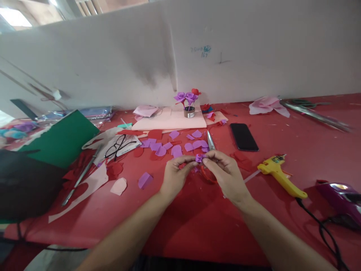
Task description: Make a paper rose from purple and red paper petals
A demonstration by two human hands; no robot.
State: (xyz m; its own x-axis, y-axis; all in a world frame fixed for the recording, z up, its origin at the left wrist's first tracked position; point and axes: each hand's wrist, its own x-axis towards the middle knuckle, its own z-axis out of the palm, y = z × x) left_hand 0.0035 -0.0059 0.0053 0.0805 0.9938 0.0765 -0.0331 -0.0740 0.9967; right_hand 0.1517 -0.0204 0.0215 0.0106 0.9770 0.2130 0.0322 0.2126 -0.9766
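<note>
Both hands point(175, 174) point(229, 175), pinching purple paper point(199, 158), seemingly folded

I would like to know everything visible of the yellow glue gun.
The glue gun has a yellow body, apparently plastic, with a dark patch on its barrel. A pale glue stick protrudes from one end; a black cord leaves the handle. It lies on the red tabletop, right of the right hand; no hand holds it.

A papercraft workspace, judging by the paper roses point(191, 98) at twelve o'clock and glue gun point(277, 174) near four.
</note>
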